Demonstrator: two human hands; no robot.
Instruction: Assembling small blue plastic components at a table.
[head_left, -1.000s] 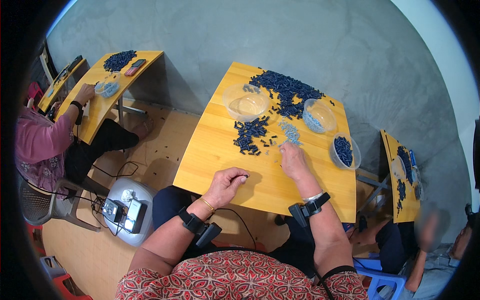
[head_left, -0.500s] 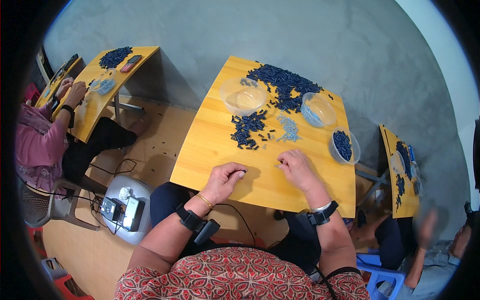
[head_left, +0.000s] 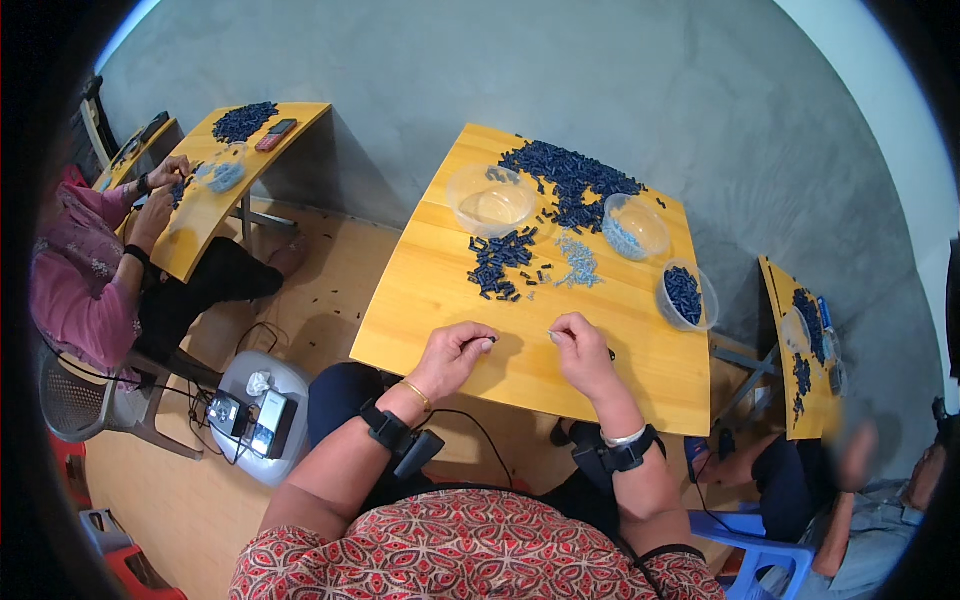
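My left hand is closed above the table's near edge, its thumb and finger pinching a small dark plastic piece. To the right, my right hand is closed in a pinch, with a tiny pale tip at the fingertips and a dark end poking out on the other side. What it holds is mostly covered by the fingers. Beyond the hands lie a small heap of short dark blue tubes and a scatter of tiny light-blue pieces.
A big pile of dark tubes covers the far part of the wooden table. Three clear bowls stand there: one nearly bare, one with light-blue pieces, one with dark tubes. People sit at tables on both sides.
My right hand has turned and moved slightly nearer to me, and a dark end now shows beside it. My left hand stays nearly in place, still pinching. The view has shifted a little.
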